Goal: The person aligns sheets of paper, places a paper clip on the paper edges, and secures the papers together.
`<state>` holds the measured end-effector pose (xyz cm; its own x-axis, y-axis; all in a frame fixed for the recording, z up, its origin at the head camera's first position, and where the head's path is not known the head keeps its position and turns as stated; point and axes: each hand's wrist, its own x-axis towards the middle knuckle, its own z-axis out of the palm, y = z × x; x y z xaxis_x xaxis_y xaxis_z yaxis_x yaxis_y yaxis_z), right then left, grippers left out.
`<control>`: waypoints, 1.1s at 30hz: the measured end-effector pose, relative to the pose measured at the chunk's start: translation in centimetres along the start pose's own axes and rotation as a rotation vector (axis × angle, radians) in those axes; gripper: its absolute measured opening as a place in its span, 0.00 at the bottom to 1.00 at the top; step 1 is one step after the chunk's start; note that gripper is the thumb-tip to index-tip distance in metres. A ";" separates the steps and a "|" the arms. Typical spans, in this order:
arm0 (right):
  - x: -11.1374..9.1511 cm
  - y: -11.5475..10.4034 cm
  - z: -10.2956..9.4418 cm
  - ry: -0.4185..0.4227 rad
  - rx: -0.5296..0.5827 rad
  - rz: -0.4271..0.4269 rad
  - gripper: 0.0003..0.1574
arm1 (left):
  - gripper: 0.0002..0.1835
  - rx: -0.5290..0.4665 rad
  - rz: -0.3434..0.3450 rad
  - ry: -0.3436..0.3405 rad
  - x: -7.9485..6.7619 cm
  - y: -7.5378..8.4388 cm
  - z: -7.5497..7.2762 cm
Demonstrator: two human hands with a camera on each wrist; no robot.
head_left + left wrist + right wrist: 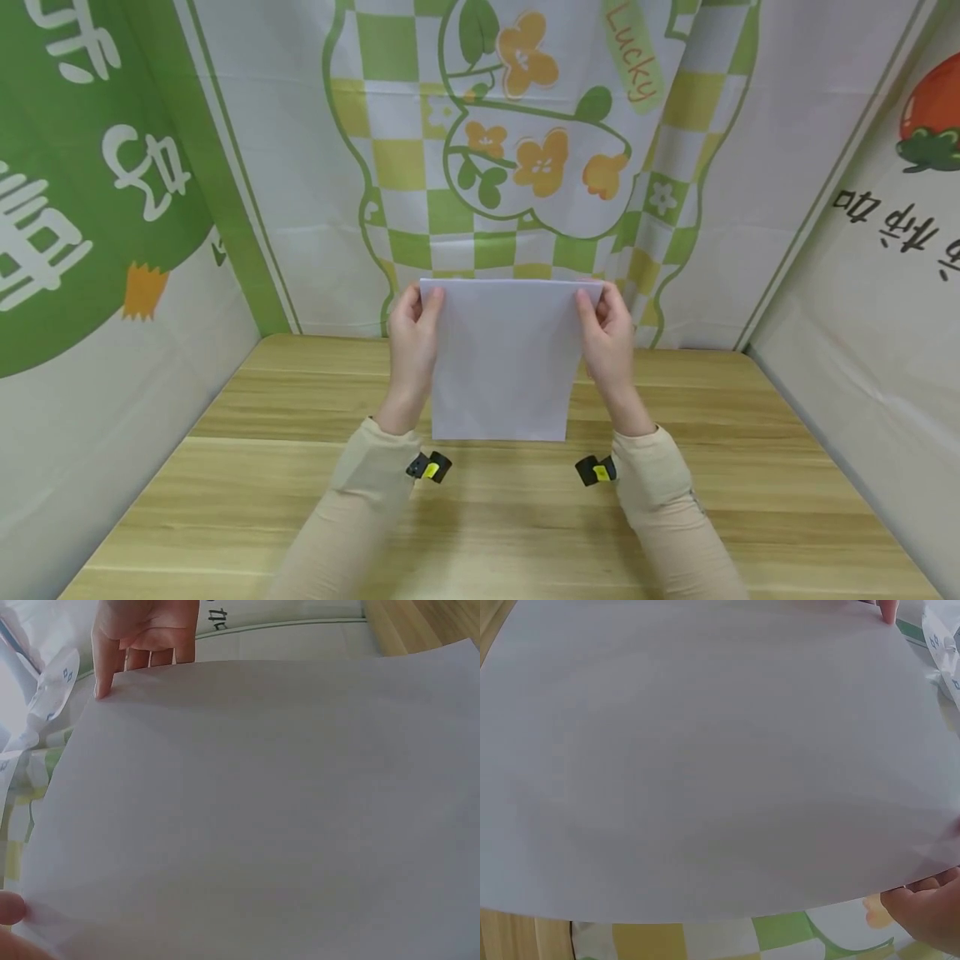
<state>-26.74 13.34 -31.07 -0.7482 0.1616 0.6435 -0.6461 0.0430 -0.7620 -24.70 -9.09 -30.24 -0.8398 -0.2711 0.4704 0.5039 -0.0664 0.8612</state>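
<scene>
A plain white sheet of paper (501, 362) hangs upright above the table, held up by its two top corners. My left hand (414, 337) pinches the top left corner, thumb on the near face and fingers behind. At the opposite corner my right hand (609, 337) pinches the paper the same way. In the left wrist view the sheet (255, 802) fills most of the picture, with the right hand (148, 634) at its far edge. The right wrist view shows the paper (705, 765) close up, with part of the right hand (930, 911) at its lower right.
Below the paper lies a wood-grain table (517, 525). A white curtain with green checks and flowers (405, 167) hangs behind it. Printed cloth walls stand at the left (97, 192) and right (885, 275). Small black devices with yellow labels sit at both wrists.
</scene>
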 end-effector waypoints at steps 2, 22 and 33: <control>0.0 -0.1 0.1 0.004 -0.007 -0.003 0.17 | 0.11 0.000 0.003 0.015 0.1 0.0 0.1; -1.0 -4.3 1.3 0.074 -0.052 0.039 0.14 | 0.11 0.019 0.006 0.097 -0.2 1.6 0.7; -1.1 -4.1 1.7 0.140 -0.037 0.042 0.14 | 0.14 0.040 0.013 0.186 -0.4 1.6 1.4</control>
<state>-23.47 11.32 -28.53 -0.7443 0.2994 0.5970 -0.6071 0.0693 -0.7916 -23.86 -7.77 -28.79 -0.7797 -0.4444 0.4412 0.5030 -0.0248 0.8639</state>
